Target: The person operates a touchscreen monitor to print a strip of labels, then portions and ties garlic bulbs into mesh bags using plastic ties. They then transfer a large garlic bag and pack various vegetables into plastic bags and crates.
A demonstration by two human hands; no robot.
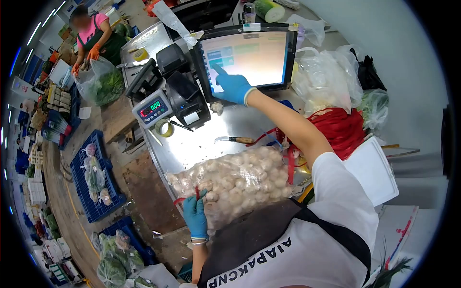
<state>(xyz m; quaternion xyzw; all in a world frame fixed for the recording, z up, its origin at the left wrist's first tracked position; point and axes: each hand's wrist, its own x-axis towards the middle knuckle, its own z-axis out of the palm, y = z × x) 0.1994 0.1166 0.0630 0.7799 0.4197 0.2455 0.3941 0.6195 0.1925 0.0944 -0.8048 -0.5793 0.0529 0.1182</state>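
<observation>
My left hand [195,215], in a blue glove, pinches a red tie strip [197,193] at the left end of a large clear plastic bag [240,180]. Pale, round produce fills the bag; garlic or mushrooms, I cannot tell which. The bag lies on its side on a metal table [192,144]. My right hand [234,88], also gloved in blue, holds nothing and points its index finger at the left part of a lit touchscreen [261,57], its fingertip at the screen. A curved knife [235,139] with a wooden handle lies between the bag and the screen.
Left of the screen stand a scale display [152,109], a black printer [185,93] and a tape roll [163,128]. Red strips [336,129] and plastic bags [326,79] are piled right. Blue pallets [96,177] hold bagged vegetables. Another person [98,36] handles bagged greens.
</observation>
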